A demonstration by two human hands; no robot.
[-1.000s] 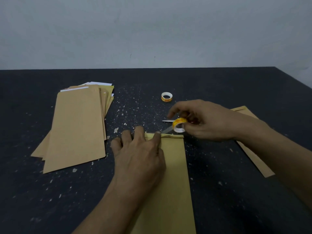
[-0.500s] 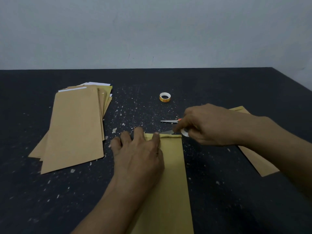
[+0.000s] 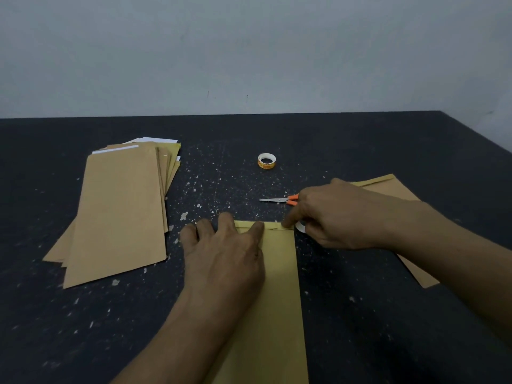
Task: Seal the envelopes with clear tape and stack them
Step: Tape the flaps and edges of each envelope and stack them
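A dark, paint-flecked table [image 3: 360,145] fills the lower two thirds of the frame, with a pale grey wall [image 3: 249,51] behind it. At the bottom centre lies a long mustard-yellow paper envelope [image 3: 279,286], running lengthwise from the lower edge of the frame up to its folded flap near the middle. The person's left hand [image 3: 224,253] lies flat on the upper left part of this envelope, palm down and fingers straight. Its fingertips reach the flap edge, and two of them spill over onto the table. The person's right hand [image 3: 332,214] comes in from the right of the frame and sits at the envelope's upper right corner, fingers curled around a small roll of clear tape [image 3: 301,226]. Only a sliver of white core shows beneath the hand, and one fingertip presses down on the flap edge. Just above that hand lie small scissors with orange handles [image 3: 277,200], blades pointing left and handles partly hidden by the knuckles. Further up, near the centre, a second tape roll with an orange and white core [image 3: 266,161] sits on its own. At the left of the frame rests a loose, fanned stack of brown paper envelopes [image 3: 119,212], with white paper edges showing at its far end. At the right, a single brown envelope [image 3: 388,187] lies angled under the right forearm.
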